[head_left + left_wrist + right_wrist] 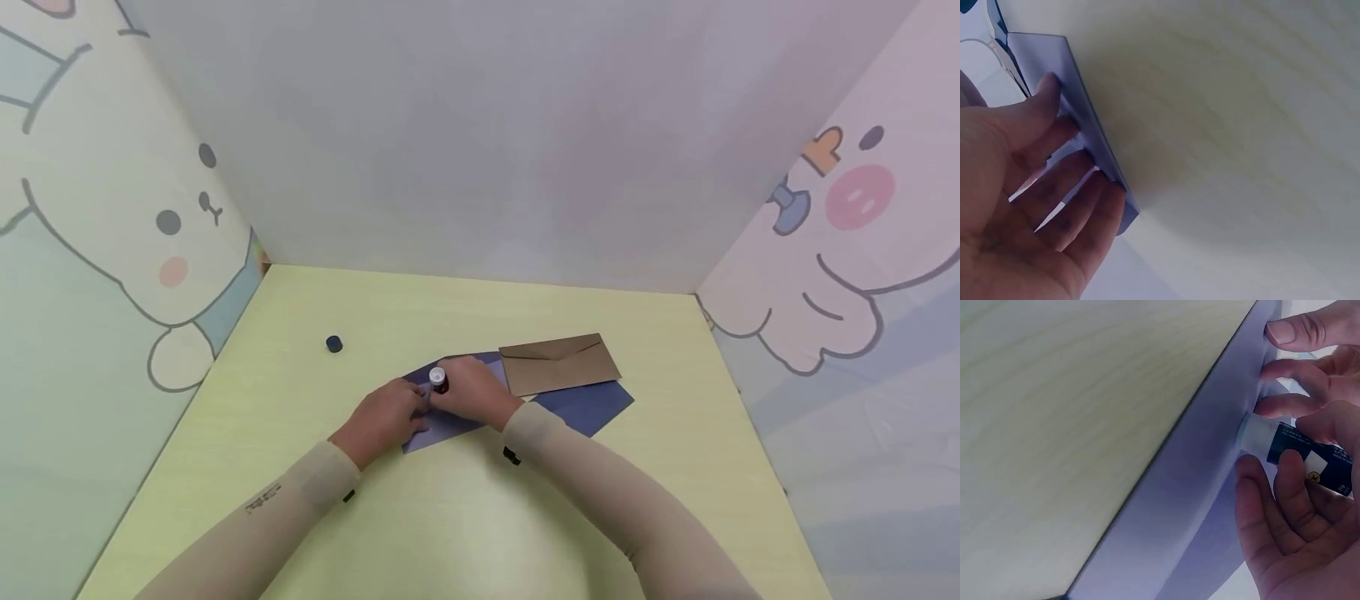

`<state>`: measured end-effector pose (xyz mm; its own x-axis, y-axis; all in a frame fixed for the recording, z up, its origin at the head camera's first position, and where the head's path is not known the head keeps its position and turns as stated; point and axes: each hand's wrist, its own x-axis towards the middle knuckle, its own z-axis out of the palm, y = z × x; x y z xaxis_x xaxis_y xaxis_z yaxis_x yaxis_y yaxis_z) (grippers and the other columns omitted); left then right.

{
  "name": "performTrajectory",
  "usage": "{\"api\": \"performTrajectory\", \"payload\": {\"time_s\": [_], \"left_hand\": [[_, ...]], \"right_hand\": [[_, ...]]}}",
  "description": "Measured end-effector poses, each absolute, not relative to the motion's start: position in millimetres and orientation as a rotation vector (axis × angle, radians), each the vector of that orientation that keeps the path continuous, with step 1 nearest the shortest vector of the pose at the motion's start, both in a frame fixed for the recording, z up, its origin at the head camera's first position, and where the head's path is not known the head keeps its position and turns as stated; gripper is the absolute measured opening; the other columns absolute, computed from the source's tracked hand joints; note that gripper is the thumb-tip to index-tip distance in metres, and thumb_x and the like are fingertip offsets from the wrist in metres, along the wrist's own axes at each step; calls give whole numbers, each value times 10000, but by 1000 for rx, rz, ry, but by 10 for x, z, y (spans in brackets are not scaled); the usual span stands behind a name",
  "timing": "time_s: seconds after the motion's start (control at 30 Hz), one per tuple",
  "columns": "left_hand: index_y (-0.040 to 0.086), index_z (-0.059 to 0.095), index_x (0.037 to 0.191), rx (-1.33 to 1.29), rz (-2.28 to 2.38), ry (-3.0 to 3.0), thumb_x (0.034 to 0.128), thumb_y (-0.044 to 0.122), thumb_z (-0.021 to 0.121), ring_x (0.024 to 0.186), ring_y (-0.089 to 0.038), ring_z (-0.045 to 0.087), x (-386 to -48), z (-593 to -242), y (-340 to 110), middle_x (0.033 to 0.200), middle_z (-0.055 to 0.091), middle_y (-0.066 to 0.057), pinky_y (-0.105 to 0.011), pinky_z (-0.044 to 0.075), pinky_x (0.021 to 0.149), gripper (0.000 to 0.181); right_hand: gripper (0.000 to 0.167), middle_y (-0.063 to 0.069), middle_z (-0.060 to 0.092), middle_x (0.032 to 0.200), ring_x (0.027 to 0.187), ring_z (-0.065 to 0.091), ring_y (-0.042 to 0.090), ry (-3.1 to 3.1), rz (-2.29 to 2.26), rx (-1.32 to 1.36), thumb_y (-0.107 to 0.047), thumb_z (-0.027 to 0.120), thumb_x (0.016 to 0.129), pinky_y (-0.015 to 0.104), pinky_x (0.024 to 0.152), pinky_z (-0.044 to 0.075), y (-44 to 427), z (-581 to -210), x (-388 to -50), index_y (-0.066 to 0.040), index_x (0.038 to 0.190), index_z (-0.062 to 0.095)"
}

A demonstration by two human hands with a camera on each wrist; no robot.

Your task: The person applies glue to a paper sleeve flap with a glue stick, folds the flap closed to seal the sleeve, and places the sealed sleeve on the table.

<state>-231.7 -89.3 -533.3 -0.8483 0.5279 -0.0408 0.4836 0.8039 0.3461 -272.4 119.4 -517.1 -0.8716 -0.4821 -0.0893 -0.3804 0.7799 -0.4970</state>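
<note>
My right hand grips a glue stick with a dark label, held upright in the head view. The white end of the stick meets the purple-blue envelope along its flap area. Fingers of my left hand rest on the left part of that same envelope, close beside the glue stick; in the left wrist view the left hand has its fingers stretched out against the paper. Both hands cover part of the envelope.
A brown envelope lies to the right, overlapping a dark blue envelope. Toward the back left of the pale yellow table sits a small dark cap. Walls with cartoon drawings enclose the sides.
</note>
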Motion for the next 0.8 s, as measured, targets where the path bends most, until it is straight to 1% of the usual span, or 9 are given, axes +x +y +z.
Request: {"api": "performTrajectory", "payload": {"time_s": [0.07, 0.1, 0.2, 0.27, 0.4, 0.5, 0.6, 0.7, 0.8], "left_hand": [[138, 870, 913, 785, 505, 2857, 1002, 223, 969, 1012, -213, 718, -2303, -5348, -891, 1126, 842, -40, -442, 657, 928, 158], [137, 866, 896, 773, 515, 2859, 1004, 225, 968, 1020, -208, 717, -2293, -5357, -894, 1154, 844, -44, -436, 656, 928, 173], [132, 888, 910, 768, 519, 2882, 1005, 224, 966, 1057, -225, 728, -2254, -5364, -912, 1206, 829, -60, -440, 671, 943, 154], [131, 918, 951, 774, 500, 2900, 1006, 235, 967, 1054, -224, 720, -2226, -5362, -932, 1166, 805, -53, -437, 678, 937, 127], [162, 935, 996, 807, 408, 2915, 1020, 270, 953, 925, -164, 632, -2185, -5337, -976, 995, 739, 7, -383, 649, 841, 112], [174, 934, 1032, 838, 362, 2909, 1031, 285, 941, 902, -147, 610, -2175, -5312, -1002, 966, 743, 34, -370, 635, 823, 111], [160, 940, 1106, 857, 349, 2891, 1045, 299, 926, 952, -183, 659, -2178, -5298, -1017, 1048, 789, 7, -404, 663, 870, 152], [135, 941, 1208, 854, 362, 2866, 1056, 300, 915, 1084, -246, 741, -2176, -5297, -1032, 1213, 847, -52, -458, 694, 984, 226], [119, 927, 1275, 837, 380, 2852, 1061, 294, 911, 1212, -299, 777, -2163, -5304, -1047, 1342, 855, -103, -493, 691, 1072, 277]], "right_hand": [[216, -44, 691, 851, 761, 600, 106, 2776, -679, -677, -266, 838, 1062, 259, 716, 483, 1182, -5180, -2711, -162, 939, 694], [205, -48, 706, 862, 771, 607, 106, 2784, -666, -676, -267, 840, 1062, 261, 728, 489, 1179, -5179, -2706, -166, 948, 704], [203, -38, 721, 858, 766, 611, 112, 2798, -640, -677, -266, 840, 1067, 267, 732, 490, 1181, -5164, -2701, -164, 943, 715], [217, -33, 710, 841, 751, 603, 108, 2796, -637, -680, -262, 837, 1070, 264, 720, 480, 1186, -5153, -2701, -162, 929, 706], [251, -41, 673, 808, 726, 583, 98, 2788, -647, -693, -252, 830, 1072, 250, 690, 458, 1219, -5135, -2705, -163, 898, 673], [272, -52, 638, 785, 715, 568, 94, 2793, -654, -695, -234, 821, 1065, 245, 677, 445, 1290, -5132, -2722, -167, 872, 642], [299, -55, 597, 757, 702, 552, 99, 2807, -665, -664, -218, 815, 1052, 255, 672, 434, 1405, -5142, -2743, -169, 840, 610], [338, -61, 549, 737, 694, 532, 104, 2826, -661, -621, -217, 809, 1054, 268, 691, 422, 1529, -5157, -2757, -183, 817, 571], [385, -63, 502, 725, 689, 506, 106, 2848, -650, -602, -221, 811, 1062, 281, 706, 419, 1626, -5170, -2771, -191, 797, 533]]}}
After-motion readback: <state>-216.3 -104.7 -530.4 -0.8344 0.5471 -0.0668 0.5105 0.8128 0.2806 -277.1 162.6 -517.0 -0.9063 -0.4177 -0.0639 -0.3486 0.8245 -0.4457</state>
